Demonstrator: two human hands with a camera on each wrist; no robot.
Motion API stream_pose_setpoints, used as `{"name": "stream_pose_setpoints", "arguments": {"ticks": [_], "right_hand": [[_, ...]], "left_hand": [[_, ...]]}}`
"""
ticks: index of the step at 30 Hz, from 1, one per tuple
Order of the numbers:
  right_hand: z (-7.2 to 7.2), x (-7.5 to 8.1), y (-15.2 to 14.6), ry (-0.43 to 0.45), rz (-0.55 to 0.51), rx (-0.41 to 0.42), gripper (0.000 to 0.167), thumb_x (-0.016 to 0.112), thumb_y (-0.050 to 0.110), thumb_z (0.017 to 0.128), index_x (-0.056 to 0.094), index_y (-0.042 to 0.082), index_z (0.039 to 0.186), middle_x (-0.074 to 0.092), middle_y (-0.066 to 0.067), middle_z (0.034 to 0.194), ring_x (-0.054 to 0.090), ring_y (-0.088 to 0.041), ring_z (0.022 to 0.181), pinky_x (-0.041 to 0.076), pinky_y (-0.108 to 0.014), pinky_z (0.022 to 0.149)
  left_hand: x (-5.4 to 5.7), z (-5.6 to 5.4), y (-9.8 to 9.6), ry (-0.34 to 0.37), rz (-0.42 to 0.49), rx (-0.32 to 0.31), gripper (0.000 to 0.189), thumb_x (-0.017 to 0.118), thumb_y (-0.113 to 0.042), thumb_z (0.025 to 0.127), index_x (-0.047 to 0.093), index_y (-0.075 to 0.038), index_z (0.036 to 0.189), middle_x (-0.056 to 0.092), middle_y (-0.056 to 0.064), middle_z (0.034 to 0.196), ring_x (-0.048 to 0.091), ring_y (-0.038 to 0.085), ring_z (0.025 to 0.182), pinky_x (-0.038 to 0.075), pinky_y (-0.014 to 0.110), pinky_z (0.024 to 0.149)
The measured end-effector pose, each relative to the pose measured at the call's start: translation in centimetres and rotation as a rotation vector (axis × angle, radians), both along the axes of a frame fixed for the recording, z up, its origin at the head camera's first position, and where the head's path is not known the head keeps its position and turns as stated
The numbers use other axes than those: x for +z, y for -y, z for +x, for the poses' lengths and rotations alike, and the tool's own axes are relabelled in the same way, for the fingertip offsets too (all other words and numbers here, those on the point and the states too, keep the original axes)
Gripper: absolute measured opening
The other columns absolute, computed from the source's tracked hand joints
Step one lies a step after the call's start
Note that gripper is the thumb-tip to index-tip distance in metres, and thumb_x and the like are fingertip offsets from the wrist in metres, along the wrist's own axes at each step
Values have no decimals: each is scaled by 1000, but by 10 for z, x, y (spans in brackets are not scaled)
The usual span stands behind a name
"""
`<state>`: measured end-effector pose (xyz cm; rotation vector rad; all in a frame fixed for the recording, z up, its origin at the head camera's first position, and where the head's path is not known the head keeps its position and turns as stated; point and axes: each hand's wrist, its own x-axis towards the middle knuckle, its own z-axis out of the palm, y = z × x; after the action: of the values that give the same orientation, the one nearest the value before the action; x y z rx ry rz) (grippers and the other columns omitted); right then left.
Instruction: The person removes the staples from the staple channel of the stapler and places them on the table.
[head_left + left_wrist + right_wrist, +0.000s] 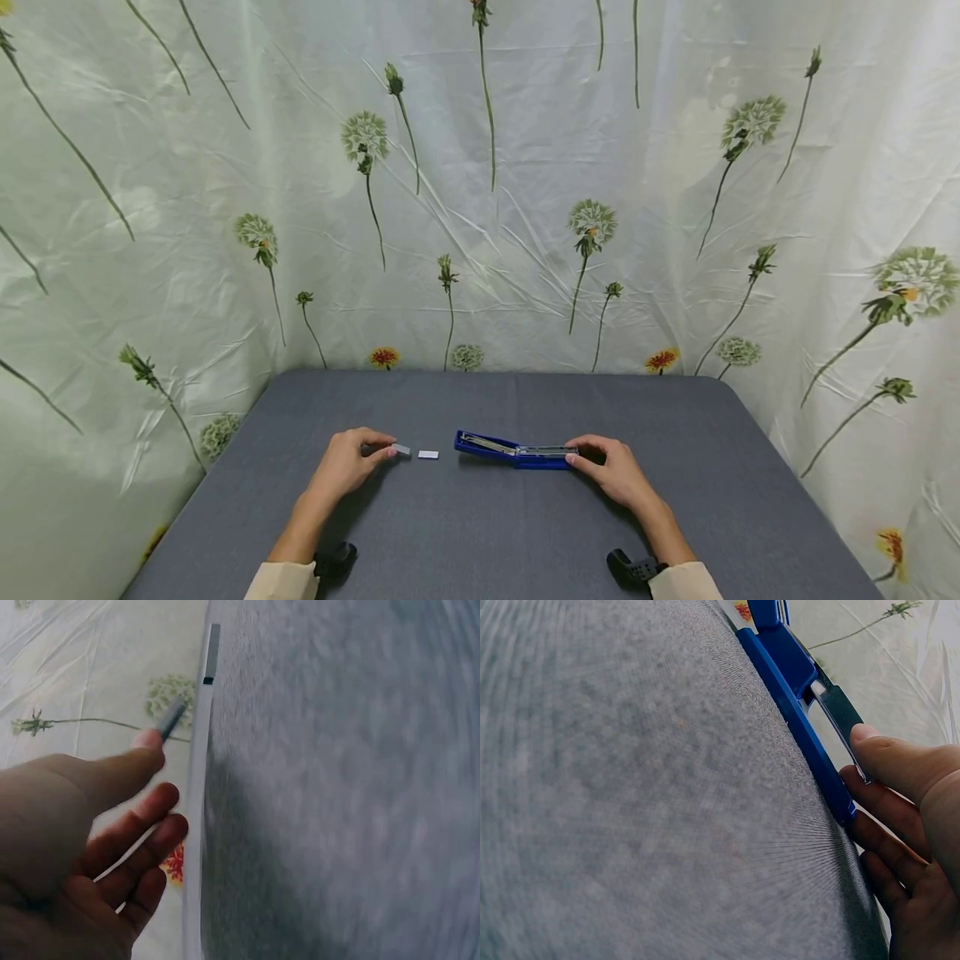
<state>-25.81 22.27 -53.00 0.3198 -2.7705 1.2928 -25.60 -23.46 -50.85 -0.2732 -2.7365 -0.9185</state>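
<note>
A small grey strip of staples (402,450) is pinched between the thumb and fingers of my left hand (347,463), tilted above the table. In the left wrist view the held strip sticks out past the thumb tip. Just right of it, a second staple strip (428,455) lies flat on the cloth. A blue stapler (486,448) rests to the right, folded wide open with its top swung over to the left and its metal magazine (546,450) showing. My right hand (619,477) grips the stapler's right end, thumb on the magazine's dark side (843,712) in the right wrist view.
Dark grey cloth covers the table (480,533). A pale curtain (480,233) printed with dandelions hangs behind and along both sides. Black straps with small devices sit on the left wrist (337,560) and right wrist (632,569), close over the table.
</note>
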Motion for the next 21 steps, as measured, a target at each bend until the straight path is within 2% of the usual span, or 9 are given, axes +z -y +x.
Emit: {"name": "stream_pose_setpoints", "arguments": {"ticks": [6, 14, 21], "right_hand": [[0, 0, 1, 0, -2, -1, 18, 79, 36, 92, 78, 28, 107, 76, 8, 107, 67, -12, 101, 52, -36, 92], [-1, -1, 0, 13, -1, -3, 18, 78, 37, 92, 77, 29, 108, 76, 8, 108, 67, -12, 100, 52, -36, 91], [0, 0, 1, 6, -2, -5, 17, 78, 36, 92, 78, 28, 107, 76, 7, 108, 67, -14, 102, 52, -38, 93]], "left_hand": [[-6, 0, -4, 26, -34, 24, 13, 84, -17, 86, 84, -15, 99, 78, 5, 102, 72, 28, 100, 57, 49, 88], [-7, 1, -7, -27, -106, 16, 8, 85, -13, 83, 84, -13, 91, 76, 2, 93, 71, 24, 91, 57, 45, 82], [-7, 0, -9, -34, -134, 15, 6, 85, -12, 84, 83, -11, 90, 75, 3, 92, 71, 24, 90, 57, 45, 82]]}}
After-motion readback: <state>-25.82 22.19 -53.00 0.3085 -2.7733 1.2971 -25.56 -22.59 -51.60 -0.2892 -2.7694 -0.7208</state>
